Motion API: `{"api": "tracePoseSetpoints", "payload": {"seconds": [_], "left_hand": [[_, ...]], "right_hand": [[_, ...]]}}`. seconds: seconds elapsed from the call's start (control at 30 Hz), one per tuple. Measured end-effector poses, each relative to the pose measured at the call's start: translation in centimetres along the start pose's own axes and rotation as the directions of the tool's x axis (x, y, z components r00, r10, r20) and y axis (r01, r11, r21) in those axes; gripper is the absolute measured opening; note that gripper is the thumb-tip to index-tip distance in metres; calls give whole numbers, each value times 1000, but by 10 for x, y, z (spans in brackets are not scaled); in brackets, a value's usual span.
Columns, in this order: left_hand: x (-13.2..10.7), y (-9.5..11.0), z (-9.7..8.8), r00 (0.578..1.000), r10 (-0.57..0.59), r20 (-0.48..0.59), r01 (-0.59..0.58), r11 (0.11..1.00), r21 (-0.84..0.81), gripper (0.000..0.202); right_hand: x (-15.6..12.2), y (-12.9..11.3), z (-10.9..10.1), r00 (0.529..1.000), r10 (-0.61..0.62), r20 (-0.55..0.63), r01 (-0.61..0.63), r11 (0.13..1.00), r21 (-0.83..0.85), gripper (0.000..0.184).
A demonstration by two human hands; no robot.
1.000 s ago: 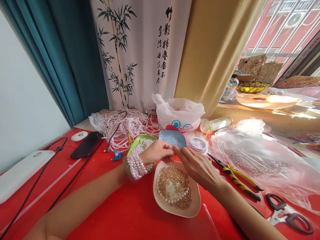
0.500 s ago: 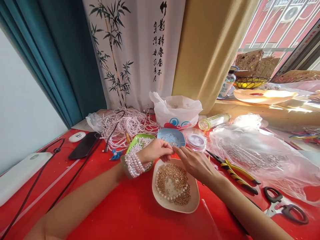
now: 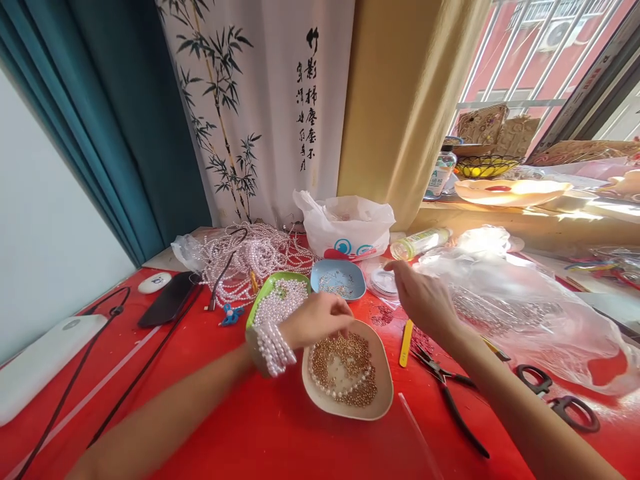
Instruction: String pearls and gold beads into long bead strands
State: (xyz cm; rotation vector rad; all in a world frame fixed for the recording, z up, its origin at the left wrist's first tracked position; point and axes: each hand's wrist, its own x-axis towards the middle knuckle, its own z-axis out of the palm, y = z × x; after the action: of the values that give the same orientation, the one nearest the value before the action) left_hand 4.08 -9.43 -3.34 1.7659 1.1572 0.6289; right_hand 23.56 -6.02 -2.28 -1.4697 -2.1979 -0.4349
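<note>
Red tabletop [image 3: 240,427], strong window light from the right. Head view: I see the left hand [image 3: 320,319], its wrist wrapped in strands of white pearls [image 3: 274,347], over the far rim of the cream oval dish [image 3: 386,399] that holds small gold beads [image 3: 345,357]. The fingertips are pinched together; whatever they hold is too small to make out. The right hand [image 3: 425,300] is apart from it, fingers stretched toward the round spool of clear cord [image 3: 379,283]. I cannot tell its grip or whether it touches. Black-handled pliers [image 3: 443,377] lie beside the right wrist.

Thread spool [image 3: 380,283] partly behind the right hand [image 3: 425,300]; too-small contents of the left hand [image 3: 320,320].
</note>
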Motion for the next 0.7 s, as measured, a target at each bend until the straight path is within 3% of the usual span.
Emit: {"api": "tracePoseSetpoints", "payload": {"seconds": [0.07,0.17,0.23,0.3,0.37,0.43,0.5,0.6,0.7], "left_hand": [[-1,-1,19,996,88,26,-92,963,253,23],[-1,-2,44,985,151,82,-171,797,579,19],[0,-2,51,986,137,92,-163,725,669,12],[1,0,50,990,108,92,-141,739,658,10],[3,2,42,994,56,90,-96,831,548,10],[4,5,32,994,-18,108,-17,949,315,11],[5,8,23,987,-80,140,79,997,10,12],[4,11,12,987,-109,121,145,924,-354,13],[2,10,5,994,-105,38,110,847,-520,15]], "right_hand": [[2,0,-11,991,105,-81,-100,993,69,27],[2,-9,-28,979,150,-139,-122,974,189,28],[1,-17,-35,978,158,-135,-117,956,270,28],[1,-21,-39,982,161,-95,-111,911,396,27],[1,-23,-40,988,153,1,-125,799,588,26],[2,-22,-37,980,134,145,-197,598,777,24],[0,-22,-30,945,99,312,-326,371,870,22],[-8,-22,-15,838,-21,545,-542,68,837,19],[-20,-23,0,748,-202,632,-664,-215,716,14]]}}
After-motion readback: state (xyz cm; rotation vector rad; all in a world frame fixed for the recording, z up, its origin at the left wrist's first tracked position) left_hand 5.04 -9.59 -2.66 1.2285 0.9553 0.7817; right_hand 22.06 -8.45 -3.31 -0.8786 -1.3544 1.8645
